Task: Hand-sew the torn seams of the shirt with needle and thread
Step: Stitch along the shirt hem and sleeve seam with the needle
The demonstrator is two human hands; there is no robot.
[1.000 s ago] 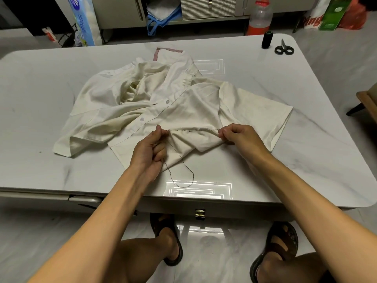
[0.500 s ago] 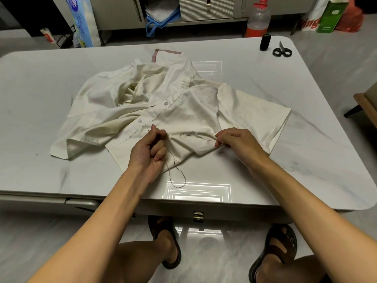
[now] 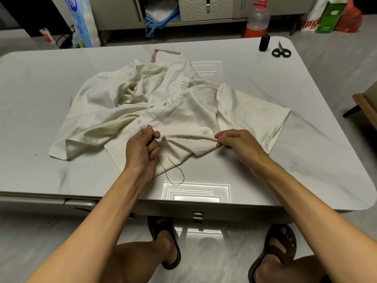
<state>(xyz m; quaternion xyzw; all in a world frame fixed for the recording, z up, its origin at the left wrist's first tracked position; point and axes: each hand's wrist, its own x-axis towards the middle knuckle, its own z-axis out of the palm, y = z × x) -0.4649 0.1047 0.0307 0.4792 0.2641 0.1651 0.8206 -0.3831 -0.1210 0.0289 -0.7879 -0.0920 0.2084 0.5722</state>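
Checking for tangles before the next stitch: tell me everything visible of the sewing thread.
The thread is thin and dark. It shows as dashed stitches along the taut fold of the shirt, stretched between the left hand, which pinches it, and the right hand, which pinches the fold. Below the left hand a slack loop trails onto the table; no knot visible.

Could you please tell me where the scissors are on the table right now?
In the head view, the scissors lie at the far right corner of the table, just right of the black thread spool and well beyond the shirt.
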